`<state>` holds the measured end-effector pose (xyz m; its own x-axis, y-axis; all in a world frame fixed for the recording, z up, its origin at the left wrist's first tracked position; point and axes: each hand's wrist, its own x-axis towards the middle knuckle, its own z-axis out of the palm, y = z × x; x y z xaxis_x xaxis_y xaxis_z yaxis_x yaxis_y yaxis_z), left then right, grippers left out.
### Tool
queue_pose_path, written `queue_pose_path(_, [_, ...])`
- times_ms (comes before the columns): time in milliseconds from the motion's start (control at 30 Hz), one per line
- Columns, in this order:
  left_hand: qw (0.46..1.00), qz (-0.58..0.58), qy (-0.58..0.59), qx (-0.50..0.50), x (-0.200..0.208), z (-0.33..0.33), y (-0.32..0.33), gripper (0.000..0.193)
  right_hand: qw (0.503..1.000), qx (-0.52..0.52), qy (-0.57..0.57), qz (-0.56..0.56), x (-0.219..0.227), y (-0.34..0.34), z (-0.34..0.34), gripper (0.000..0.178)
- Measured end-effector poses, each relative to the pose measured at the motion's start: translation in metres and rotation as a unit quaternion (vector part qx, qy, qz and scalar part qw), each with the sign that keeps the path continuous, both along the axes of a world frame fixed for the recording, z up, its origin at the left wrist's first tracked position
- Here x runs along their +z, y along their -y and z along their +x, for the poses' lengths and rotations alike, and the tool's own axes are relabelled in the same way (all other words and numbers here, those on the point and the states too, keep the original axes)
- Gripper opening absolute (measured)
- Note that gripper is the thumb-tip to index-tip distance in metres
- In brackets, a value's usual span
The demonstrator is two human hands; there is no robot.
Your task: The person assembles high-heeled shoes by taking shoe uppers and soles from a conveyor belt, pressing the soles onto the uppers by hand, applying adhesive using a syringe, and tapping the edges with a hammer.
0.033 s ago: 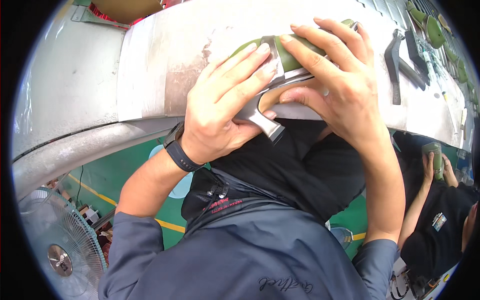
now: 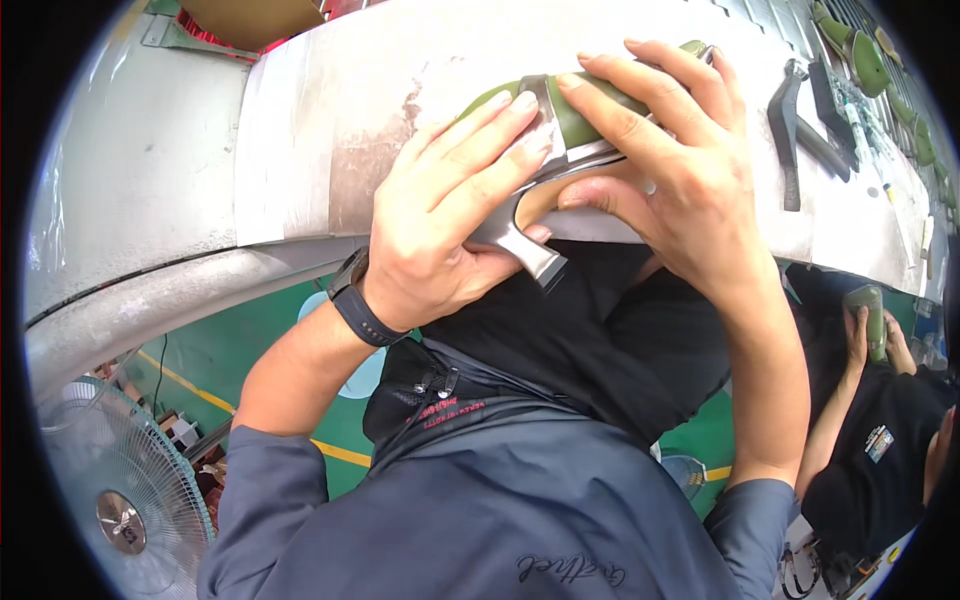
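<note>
A high-heeled shoe (image 2: 528,247) with a shiny silver heel and tan sole lies tilted on its side over the near edge of the workbench. Inside it sits a green shoe last (image 2: 580,122), crossed by a silvery grey strap (image 2: 541,105). My left hand (image 2: 440,205) is closed round the heel end, its fingers over the strap. The right hand (image 2: 680,140) grips the front part, fingers on top and thumb against the sole. Most of the toe is hidden behind my right fingers.
A black hammer (image 2: 788,135) lies on the white bench (image 2: 300,140) to the right, beside pens. Green lasts (image 2: 868,62) stand on a rack beyond. At lower right, another person's hands (image 2: 897,345) hold a green last. A fan (image 2: 120,520) stands at lower left.
</note>
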<state>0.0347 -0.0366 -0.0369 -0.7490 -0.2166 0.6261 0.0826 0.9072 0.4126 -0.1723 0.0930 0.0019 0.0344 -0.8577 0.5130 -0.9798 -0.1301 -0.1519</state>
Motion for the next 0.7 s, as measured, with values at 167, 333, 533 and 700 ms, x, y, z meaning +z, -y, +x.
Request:
queue_pose_path(167, [1.0, -0.01, 0.014, -0.004, -0.001, 0.0, 0.001, 0.059, 0.999, -0.009, 0.03, 0.022, -0.001, -0.001, 0.0, 0.064])
queue_pose_path(333, [0.999, -0.032, 0.005, -0.014, -0.006, 0.0, 0.003, 0.06, 0.994, -0.014, 0.096, 0.04, 0.01, 0.005, 0.002, 0.06])
queue_pose_path(533, [0.999, -0.04, -0.003, -0.003, -0.009, -0.004, -0.001, 0.063, 0.994, 0.012, 0.107, 0.017, 0.017, 0.017, -0.002, 0.061])
queue_pose_path(700, [0.997, -0.054, -0.011, 0.047, -0.003, -0.009, -0.013, 0.08, 0.994, -0.038, 0.042, 0.089, 0.036, 0.016, 0.004, 0.066])
